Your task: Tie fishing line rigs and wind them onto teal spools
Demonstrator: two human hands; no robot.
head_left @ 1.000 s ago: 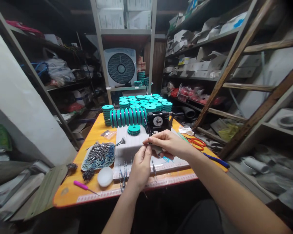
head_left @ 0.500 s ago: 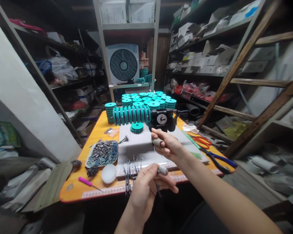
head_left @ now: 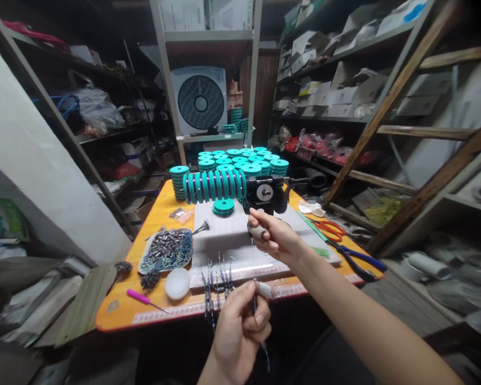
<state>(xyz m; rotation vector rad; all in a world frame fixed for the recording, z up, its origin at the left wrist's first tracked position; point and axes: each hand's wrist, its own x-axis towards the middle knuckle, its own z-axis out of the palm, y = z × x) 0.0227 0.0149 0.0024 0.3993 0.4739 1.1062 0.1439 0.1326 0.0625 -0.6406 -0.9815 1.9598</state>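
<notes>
My left hand [head_left: 240, 321], low at the table's front edge, is closed on a thin dark blue strand [head_left: 266, 359] whose end dangles below the fingers. A pale finger cot covers its index fingertip. My right hand [head_left: 274, 235] is raised just in front of a black clamp-like device [head_left: 264, 193]. Its thumb and index finger are pinched together; what is between them is too small to make out. A grey cot is on one of its fingers. Teal spools [head_left: 214, 186] sit in a row on the device's left side. Beaded dark strands [head_left: 214, 289] hang over the board's front edge beside my left hand.
Stacked teal spools [head_left: 228, 160] fill the table's back. To the left are a tray of small metal and blue parts [head_left: 166, 251], a white round container [head_left: 177, 284] and a pink-handled pick [head_left: 138, 297]. Orange scissors [head_left: 331, 230] and blue-handled pliers [head_left: 363, 259] lie right.
My left hand's fingers have curled in from a looser spread, and the strand now hangs lower beneath them. My right hand stays nearly in place, still pinched. The view has shifted slightly.
</notes>
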